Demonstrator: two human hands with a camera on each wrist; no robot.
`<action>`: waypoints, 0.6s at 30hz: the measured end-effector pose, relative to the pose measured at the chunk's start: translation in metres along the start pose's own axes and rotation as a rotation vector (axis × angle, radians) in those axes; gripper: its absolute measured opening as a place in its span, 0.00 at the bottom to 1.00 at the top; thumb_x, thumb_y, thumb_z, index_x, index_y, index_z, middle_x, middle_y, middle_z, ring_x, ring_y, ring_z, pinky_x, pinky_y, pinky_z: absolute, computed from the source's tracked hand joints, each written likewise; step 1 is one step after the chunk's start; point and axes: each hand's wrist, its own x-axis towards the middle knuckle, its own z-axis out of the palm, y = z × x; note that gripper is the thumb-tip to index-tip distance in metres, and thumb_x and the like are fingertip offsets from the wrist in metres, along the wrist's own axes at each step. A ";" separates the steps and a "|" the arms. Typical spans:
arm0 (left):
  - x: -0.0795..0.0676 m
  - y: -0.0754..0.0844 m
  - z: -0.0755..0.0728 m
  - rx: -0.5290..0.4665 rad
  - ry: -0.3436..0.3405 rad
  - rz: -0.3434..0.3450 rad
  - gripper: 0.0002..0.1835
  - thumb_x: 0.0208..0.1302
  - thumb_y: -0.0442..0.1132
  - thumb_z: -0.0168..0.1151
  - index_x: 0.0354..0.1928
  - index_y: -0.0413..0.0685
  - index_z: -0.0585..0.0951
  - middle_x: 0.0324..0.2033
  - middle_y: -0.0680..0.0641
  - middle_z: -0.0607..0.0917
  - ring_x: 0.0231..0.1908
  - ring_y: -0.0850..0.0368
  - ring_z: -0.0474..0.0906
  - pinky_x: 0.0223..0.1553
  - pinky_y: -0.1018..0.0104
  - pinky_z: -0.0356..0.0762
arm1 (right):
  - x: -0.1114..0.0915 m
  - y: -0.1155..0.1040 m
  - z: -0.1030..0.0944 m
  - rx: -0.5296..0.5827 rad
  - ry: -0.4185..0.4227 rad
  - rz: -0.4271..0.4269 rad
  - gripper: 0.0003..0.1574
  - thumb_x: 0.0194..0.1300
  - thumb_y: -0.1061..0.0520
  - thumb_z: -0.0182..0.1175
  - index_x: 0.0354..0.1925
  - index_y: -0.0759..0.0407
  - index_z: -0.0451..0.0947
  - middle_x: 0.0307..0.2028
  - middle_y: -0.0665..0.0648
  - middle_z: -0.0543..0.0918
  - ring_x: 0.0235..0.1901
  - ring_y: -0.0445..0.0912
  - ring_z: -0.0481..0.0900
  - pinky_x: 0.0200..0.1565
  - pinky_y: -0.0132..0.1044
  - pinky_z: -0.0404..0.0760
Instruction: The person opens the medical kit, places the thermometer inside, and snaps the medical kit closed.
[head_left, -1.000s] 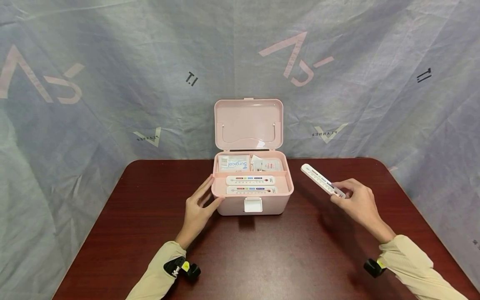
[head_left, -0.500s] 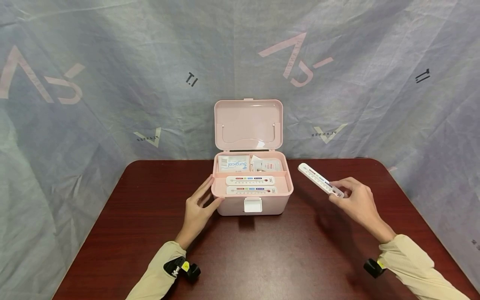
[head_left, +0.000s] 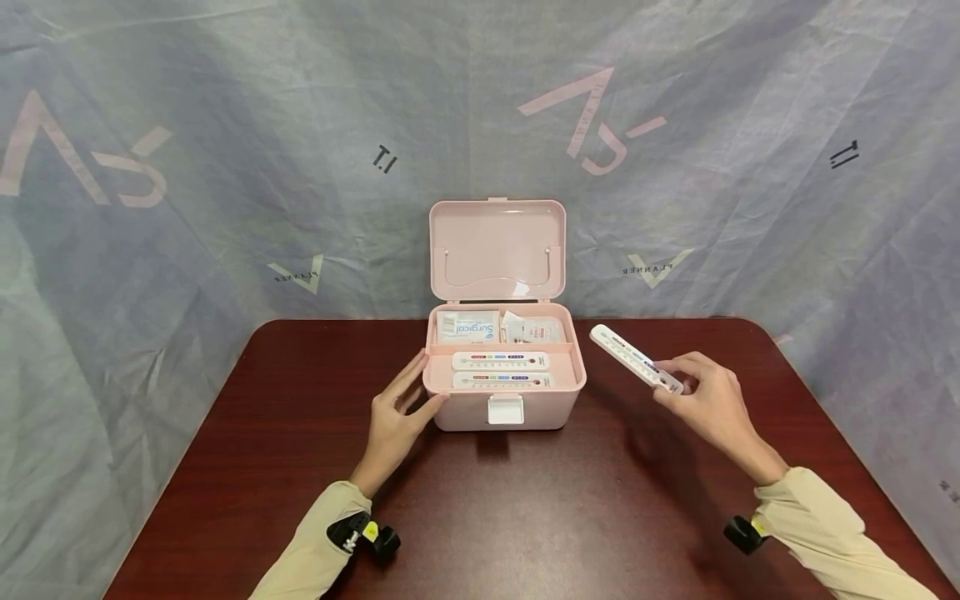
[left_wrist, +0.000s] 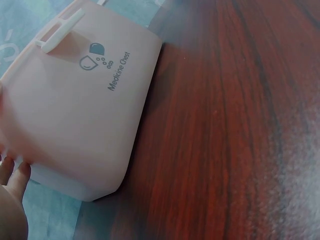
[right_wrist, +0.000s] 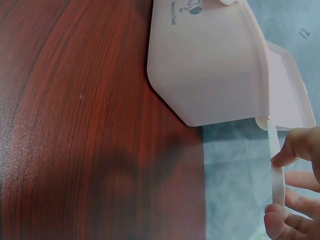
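A pink medicine chest (head_left: pixel 465 413) stands with its lid (head_left: pixel 498 250) raised. Two white thermometers lie in its front compartment, one farther back (head_left: pixel 461 361) and one nearer the front wall (head_left: pixel 461 380). My left hand (head_left: pixel 396 421) touches the chest's left front corner, thumb at the front rim and fairly straight fingers along the left side. To the right of the chest, my right hand (head_left: pixel 708 400) pinches a third thermometer (head_left: pixel 626 352) by its near end. It is held slantwise above the table, its far end towards the chest; in the right wrist view the thermometer (right_wrist: pixel 275 155) shows edge-on.
The back compartments hold a packet marked Surgical (head_left: pixel 467 327) and small clear-and-white packets (head_left: pixel 534 330). A white latch (head_left: pixel 506 410) hangs at the chest's front. Behind the dark red table (head_left: pixel 525 517) hangs a grey printed cloth (head_left: pixel 337 208).
My right hand has shifted slightly left with the thermometer, bringing it a little closer to the chest. My left hand and the chest have stayed in place.
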 end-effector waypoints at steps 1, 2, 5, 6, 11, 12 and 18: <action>0.000 0.000 0.000 0.002 0.001 0.000 0.32 0.53 0.26 0.68 0.62 0.29 0.69 0.64 0.34 0.67 0.64 0.42 0.63 0.55 0.45 0.68 | 0.000 -0.001 0.000 0.001 -0.001 -0.002 0.18 0.42 0.64 0.69 0.38 0.58 0.85 0.28 0.51 0.77 0.20 0.37 0.65 0.22 0.29 0.61; 0.000 0.000 0.000 0.003 0.001 0.000 0.32 0.53 0.26 0.68 0.62 0.29 0.69 0.64 0.34 0.67 0.64 0.42 0.63 0.55 0.44 0.68 | 0.001 -0.001 0.000 0.001 -0.002 -0.004 0.18 0.42 0.64 0.69 0.37 0.58 0.85 0.28 0.51 0.77 0.20 0.38 0.66 0.22 0.29 0.61; 0.000 -0.001 0.000 0.010 0.000 0.000 0.32 0.54 0.26 0.68 0.62 0.30 0.69 0.64 0.35 0.68 0.64 0.42 0.63 0.55 0.43 0.67 | 0.002 -0.002 0.000 0.006 -0.003 -0.015 0.17 0.43 0.64 0.69 0.37 0.58 0.86 0.28 0.51 0.76 0.20 0.40 0.66 0.22 0.29 0.61; -0.001 -0.001 0.000 0.014 0.000 0.001 0.32 0.54 0.26 0.68 0.62 0.30 0.69 0.64 0.35 0.68 0.64 0.42 0.63 0.54 0.42 0.67 | 0.003 -0.003 0.001 0.008 -0.003 -0.018 0.17 0.43 0.64 0.69 0.37 0.58 0.86 0.28 0.51 0.76 0.20 0.41 0.66 0.22 0.29 0.61; -0.001 -0.001 -0.001 0.019 -0.002 -0.005 0.33 0.54 0.27 0.68 0.63 0.30 0.69 0.64 0.35 0.67 0.64 0.43 0.63 0.54 0.41 0.67 | 0.007 -0.004 0.002 0.014 0.006 -0.027 0.18 0.42 0.64 0.68 0.37 0.59 0.86 0.28 0.51 0.76 0.20 0.43 0.67 0.22 0.29 0.61; 0.000 0.000 -0.001 0.019 -0.002 -0.008 0.33 0.54 0.27 0.68 0.63 0.30 0.69 0.64 0.35 0.67 0.64 0.43 0.63 0.54 0.41 0.67 | 0.007 -0.004 0.002 0.014 0.010 -0.029 0.18 0.42 0.64 0.68 0.37 0.59 0.86 0.28 0.51 0.76 0.20 0.44 0.68 0.22 0.28 0.61; -0.001 0.000 -0.001 0.027 -0.008 -0.012 0.33 0.54 0.27 0.68 0.63 0.31 0.69 0.64 0.35 0.67 0.64 0.43 0.63 0.54 0.40 0.67 | 0.011 -0.007 0.001 0.022 0.011 -0.043 0.18 0.41 0.65 0.68 0.37 0.58 0.86 0.29 0.50 0.77 0.20 0.43 0.67 0.22 0.28 0.61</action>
